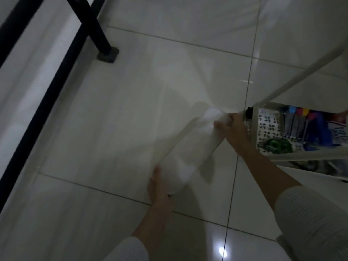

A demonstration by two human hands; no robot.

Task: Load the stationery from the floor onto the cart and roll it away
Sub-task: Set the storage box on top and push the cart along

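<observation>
A stack of white paper (190, 147), blurred, is held tilted a little above the tiled floor in the middle of the view. My left hand (158, 187) grips its near lower end. My right hand (233, 129) grips its far upper end, next to the cart. The white cart (293, 157) stands at the right edge. Its shelf holds coloured markers (299, 119), a patterned item (267, 127), a green tape roll (275, 147) and a blue pack (323, 134).
A black metal furniture leg (99, 32) with a square foot (108, 55) stands at the upper left, and a black curved rail (37, 113) runs down the left side. Glossy white floor tiles (116, 110) lie between it and the cart.
</observation>
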